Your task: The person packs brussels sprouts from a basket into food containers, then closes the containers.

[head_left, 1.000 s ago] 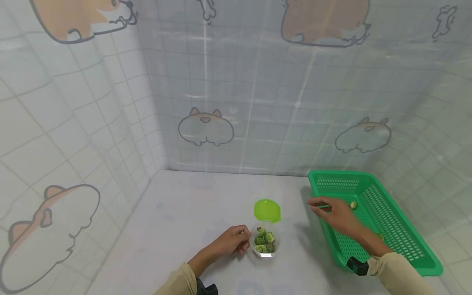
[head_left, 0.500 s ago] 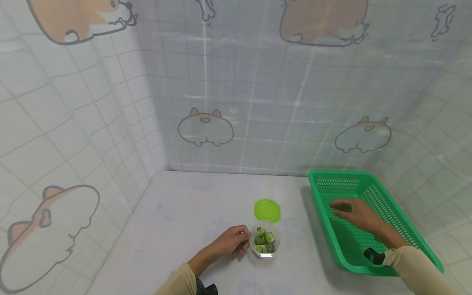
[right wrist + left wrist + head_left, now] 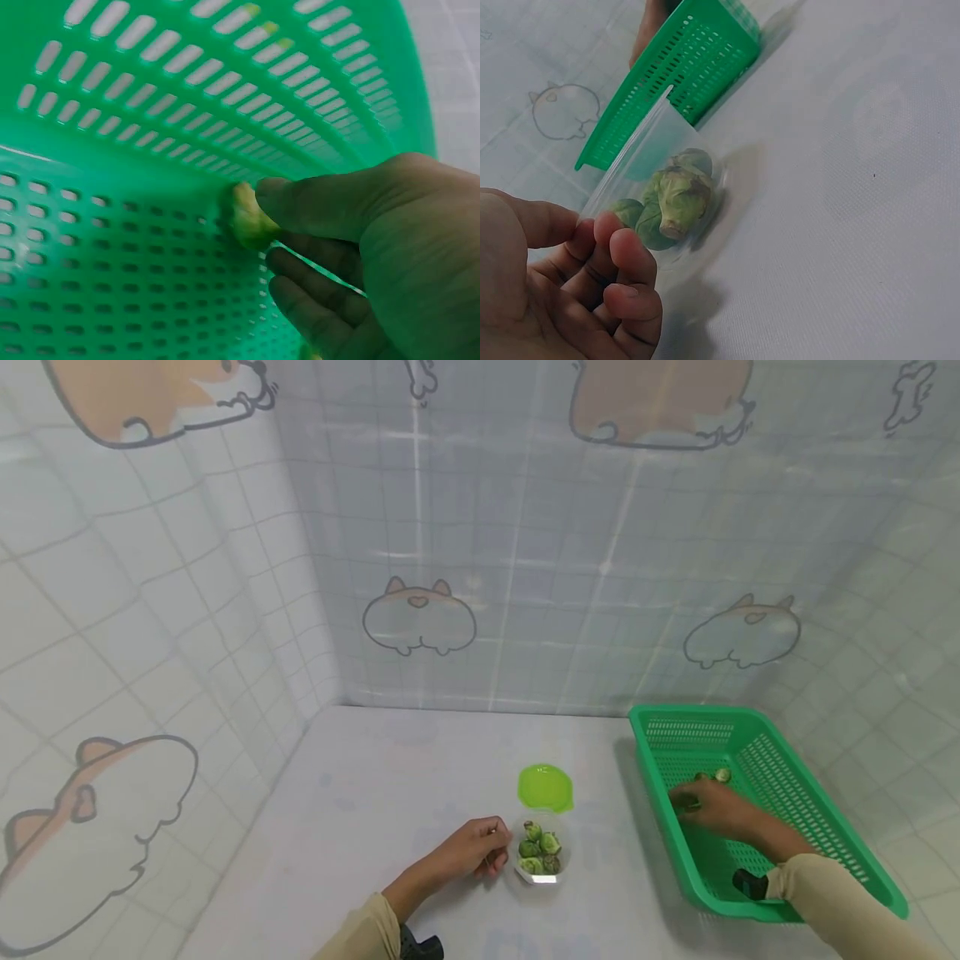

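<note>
My left hand (image 3: 472, 850) pinches the rim of a clear plastic container (image 3: 671, 124) between thumb and finger, its other fingers curled below. Several Brussels sprouts (image 3: 538, 847) lie inside the container, which stands upright on the table. My right hand (image 3: 716, 810) is down inside the green basket (image 3: 825, 827), near its left wall. In the right wrist view, thumb and fingers close on one Brussels sprout (image 3: 251, 217) low in the basket; the far side of that grip is hidden. Two more sprouts (image 3: 722, 774) lie on the basket floor beyond the hand.
A bright green lid (image 3: 545, 787) lies on the white table (image 3: 405, 777) just behind the container. The basket stands at the right side of the table. Patterned sheeting (image 3: 525, 610) hangs at the back and both sides.
My right hand has moved from above the basket's left rim into the basket, then lower and towards the left wall. My left hand has stayed at the container.
</note>
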`<state>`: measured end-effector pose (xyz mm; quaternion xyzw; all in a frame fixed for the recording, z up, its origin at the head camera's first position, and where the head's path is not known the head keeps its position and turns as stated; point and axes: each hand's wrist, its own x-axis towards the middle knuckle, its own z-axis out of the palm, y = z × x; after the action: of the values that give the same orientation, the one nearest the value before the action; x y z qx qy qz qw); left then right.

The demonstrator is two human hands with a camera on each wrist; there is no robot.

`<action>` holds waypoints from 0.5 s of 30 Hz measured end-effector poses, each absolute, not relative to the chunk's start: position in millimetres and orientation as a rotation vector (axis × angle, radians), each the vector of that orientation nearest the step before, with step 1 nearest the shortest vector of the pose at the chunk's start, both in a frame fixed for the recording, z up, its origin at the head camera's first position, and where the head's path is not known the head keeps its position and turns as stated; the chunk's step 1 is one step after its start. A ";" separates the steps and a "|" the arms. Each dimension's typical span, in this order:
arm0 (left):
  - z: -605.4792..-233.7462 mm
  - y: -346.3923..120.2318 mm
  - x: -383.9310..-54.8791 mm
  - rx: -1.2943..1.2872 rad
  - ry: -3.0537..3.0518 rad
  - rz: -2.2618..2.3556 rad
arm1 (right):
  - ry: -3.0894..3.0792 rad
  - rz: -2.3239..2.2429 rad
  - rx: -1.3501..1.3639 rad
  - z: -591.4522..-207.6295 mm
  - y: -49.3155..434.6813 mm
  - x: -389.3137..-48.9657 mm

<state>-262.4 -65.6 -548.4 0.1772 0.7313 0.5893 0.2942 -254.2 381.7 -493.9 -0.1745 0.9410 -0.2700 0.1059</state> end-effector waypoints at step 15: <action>-548.7 -66.7 -265.2 0.459 1.937 1.564 | 2.816 -0.732 -0.700 -504.6 373.1 -263.8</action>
<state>-265.2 -66.7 -548.7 0.1729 0.7298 0.5893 0.3005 -263.8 373.1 -504.6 -0.2331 0.9384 -0.2439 0.0745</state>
